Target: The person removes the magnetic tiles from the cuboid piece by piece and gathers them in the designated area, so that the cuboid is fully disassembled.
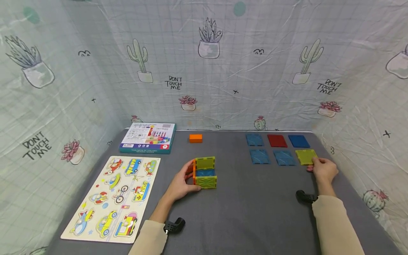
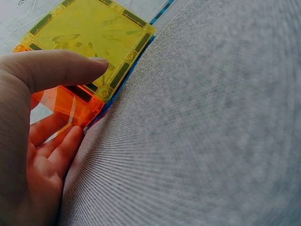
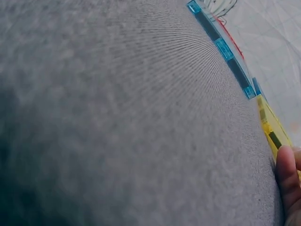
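An open box of magnetic tiles [image 1: 205, 182] stands on the grey table, with yellow tiles front and back, an orange tile on its left and blue at its bottom. My left hand [image 1: 180, 185] holds it from the left. In the left wrist view the thumb lies on the yellow front tile [image 2: 99, 35] and the fingers are beside the orange tile [image 2: 77, 107]. Far to the right, my right hand [image 1: 325, 171] pinches the near right corner of a yellow magnetic tile [image 1: 304, 157]. That tile's near edge looks slightly raised in the right wrist view; its underside is hidden.
Beside the yellow tile lie light blue tiles [image 1: 284, 158], a red tile [image 1: 277, 140] and a dark blue tile [image 1: 299, 141]. An orange block [image 1: 196, 138] sits behind the box. To the left are a vehicle puzzle board [image 1: 108, 209] and a boxed game [image 1: 148, 138]. Patterned sheets [image 1: 236, 106] hang around the table.
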A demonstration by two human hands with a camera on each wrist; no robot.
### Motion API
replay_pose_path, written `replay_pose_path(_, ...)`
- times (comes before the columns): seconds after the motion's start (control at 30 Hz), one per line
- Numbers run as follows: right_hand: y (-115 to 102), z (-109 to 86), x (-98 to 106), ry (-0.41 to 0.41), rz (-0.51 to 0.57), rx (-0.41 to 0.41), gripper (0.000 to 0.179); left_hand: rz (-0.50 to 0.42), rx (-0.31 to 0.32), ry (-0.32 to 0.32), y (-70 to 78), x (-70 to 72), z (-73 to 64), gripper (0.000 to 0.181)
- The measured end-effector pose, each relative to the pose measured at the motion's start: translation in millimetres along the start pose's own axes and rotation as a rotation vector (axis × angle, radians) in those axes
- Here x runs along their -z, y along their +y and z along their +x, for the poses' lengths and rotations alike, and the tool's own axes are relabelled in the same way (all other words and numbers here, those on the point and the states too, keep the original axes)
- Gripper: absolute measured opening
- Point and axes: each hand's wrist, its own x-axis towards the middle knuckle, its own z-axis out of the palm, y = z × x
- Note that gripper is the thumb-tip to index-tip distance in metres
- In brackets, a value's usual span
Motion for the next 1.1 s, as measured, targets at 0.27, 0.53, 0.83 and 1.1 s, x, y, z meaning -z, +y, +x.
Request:
replay_pose_path(0.27,5,2.9,-5,0.046,0.024,0.001,0.049,0.002,-0.001,-0.009,-0.9,0.9,0.4,0.106)
replay_pose_path(0.53,3,4.8,-10,0.085,-0.014,0.01,0.041,0.008,0.006,-0.003,1.6,0.9,-0.4,0.106)
replay_pose_path(0.83,4,1.6,-13,0.161,-0.056,-0.007,0.038,0.012,0.009,-0.003,0.6,0.1,-1.5,0.105)
replay_pose_path(1.1,2,0.3,-14,0.278,-0.191,0.033,0.036,0.007,-0.006,0.011,3.9,-0.6,-1.6,0.107)
